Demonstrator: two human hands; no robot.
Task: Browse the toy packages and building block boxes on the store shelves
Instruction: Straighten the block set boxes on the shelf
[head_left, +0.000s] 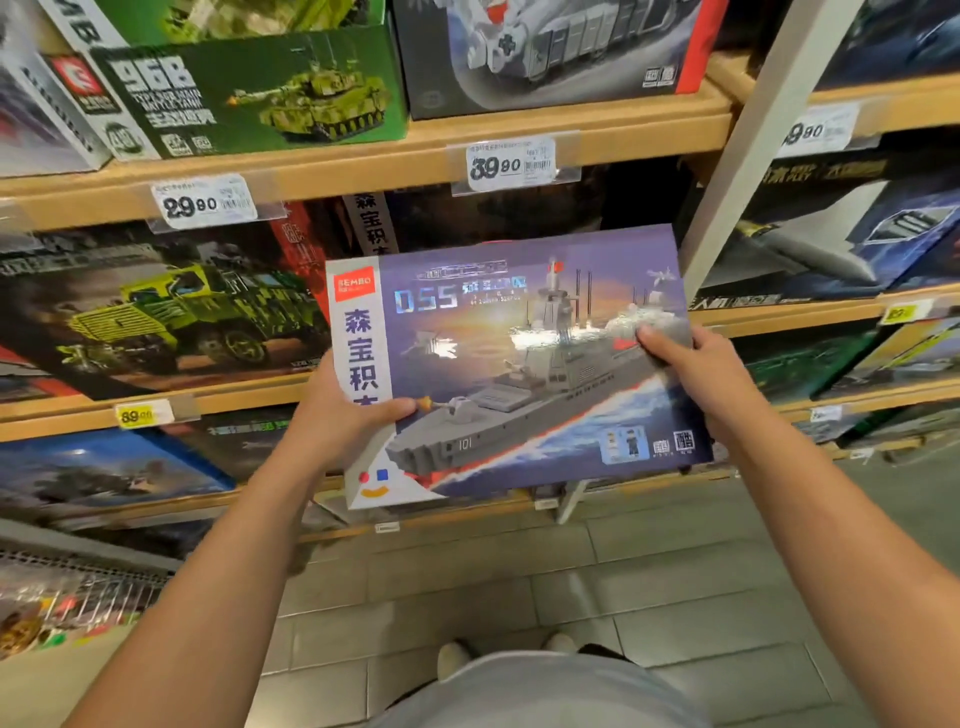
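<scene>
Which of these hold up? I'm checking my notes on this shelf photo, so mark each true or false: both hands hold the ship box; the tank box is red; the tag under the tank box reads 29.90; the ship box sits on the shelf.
1. Both hands hold the ship box. True: left hand at its left edge, right hand at its right.
2. The tank box is red. False: it is green.
3. The price tag under the tank box reads 29.90. True.
4. The ship box sits on the shelf. False: it is held in front of the shelves.

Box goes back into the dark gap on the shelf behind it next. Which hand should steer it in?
Probably right hand: it grips the warship box at its upper right edge, nearest the gap; left hand supports the lower left corner.
</scene>
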